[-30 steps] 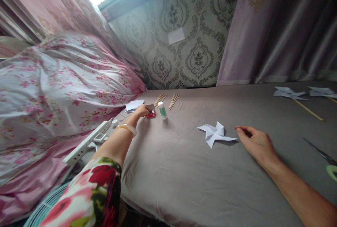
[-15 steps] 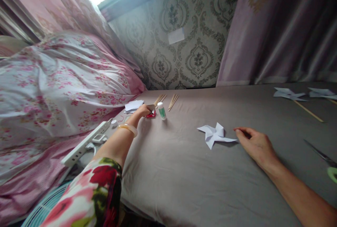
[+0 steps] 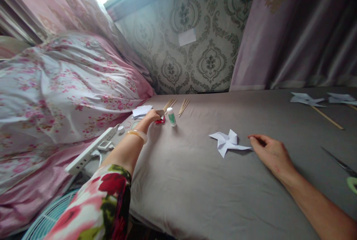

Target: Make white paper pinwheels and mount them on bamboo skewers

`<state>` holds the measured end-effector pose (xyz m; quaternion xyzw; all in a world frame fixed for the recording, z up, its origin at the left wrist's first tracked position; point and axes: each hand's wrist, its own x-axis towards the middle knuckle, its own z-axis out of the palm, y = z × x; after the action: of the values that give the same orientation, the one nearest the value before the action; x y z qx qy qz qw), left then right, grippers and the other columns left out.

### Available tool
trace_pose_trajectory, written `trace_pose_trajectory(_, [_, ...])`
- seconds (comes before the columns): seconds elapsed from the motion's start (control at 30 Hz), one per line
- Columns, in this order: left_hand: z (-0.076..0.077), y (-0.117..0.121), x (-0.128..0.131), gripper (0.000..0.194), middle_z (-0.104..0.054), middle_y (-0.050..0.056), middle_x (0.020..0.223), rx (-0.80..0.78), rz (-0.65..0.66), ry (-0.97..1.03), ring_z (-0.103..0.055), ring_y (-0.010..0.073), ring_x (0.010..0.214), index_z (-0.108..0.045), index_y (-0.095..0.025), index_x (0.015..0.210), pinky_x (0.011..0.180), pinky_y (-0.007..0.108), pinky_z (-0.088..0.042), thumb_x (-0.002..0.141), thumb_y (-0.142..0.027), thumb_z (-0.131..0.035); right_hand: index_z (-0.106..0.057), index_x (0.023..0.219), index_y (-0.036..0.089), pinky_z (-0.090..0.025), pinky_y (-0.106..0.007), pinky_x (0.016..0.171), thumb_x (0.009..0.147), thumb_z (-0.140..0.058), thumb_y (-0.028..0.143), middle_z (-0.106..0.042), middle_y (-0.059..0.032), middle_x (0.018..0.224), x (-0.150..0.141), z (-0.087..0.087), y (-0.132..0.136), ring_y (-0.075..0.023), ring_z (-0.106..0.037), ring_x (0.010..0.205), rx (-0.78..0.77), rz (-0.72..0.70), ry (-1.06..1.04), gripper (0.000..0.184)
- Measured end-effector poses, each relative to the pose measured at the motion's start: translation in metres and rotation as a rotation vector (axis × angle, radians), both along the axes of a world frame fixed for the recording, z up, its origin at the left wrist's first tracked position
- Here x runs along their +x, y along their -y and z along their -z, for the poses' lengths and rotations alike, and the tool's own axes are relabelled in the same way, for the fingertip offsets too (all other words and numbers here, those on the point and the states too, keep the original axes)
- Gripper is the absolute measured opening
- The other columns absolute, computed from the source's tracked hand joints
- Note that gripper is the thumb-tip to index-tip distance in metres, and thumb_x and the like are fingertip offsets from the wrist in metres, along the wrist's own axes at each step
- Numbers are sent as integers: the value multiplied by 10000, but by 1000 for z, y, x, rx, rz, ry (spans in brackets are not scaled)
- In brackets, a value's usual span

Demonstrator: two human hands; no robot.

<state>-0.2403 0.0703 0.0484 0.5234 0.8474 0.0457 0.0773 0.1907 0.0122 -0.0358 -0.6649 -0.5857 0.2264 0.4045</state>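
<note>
My left hand reaches far forward to a small open red box. Its fingers are at the box and mostly hidden, so I cannot see what they hold. A white paper pinwheel lies flat on the grey-brown sheet. Just right of its long point is my right hand, resting with thumb and forefinger closed in a pinch; anything between the fingertips is too small to make out. A glue stick with a white cap and green label stands right of the box.
Behind the box lie a stack of white paper and thin wooden sticks in two groups. Finished pinwheels on sticks lie at the far right, scissors nearer. A white power strip runs along the left edge, above a blue-green fan.
My left forearm has shifted very slightly to the right while the hand stays at the red box. My right hand and the pinwheel have not visibly moved.
</note>
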Motion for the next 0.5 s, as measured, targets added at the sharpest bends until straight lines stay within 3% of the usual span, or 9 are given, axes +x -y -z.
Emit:
trace_pose_trajectory(0.3, [0, 1, 1, 59, -565, 34, 563, 50, -1, 49, -587, 200, 702, -680, -97, 641, 582, 236, -399, 587, -110, -659, -722, 791, 209, -475, -328, 611, 719, -523, 405, -734, -76, 754, 1, 4, -1, -243, -664, 691, 62, -11, 25, 288])
trace_pose_trajectory(0.5, [0, 3, -3, 70, -516, 12, 530, 143, -38, 154, -548, 170, 636, -658, -109, 644, 542, 233, -362, 618, -172, -671, -725, 838, 198, -482, -320, 637, 737, -517, 399, -736, -81, 789, 3, 8, -2, -238, -669, 727, 37, -25, 25, 307])
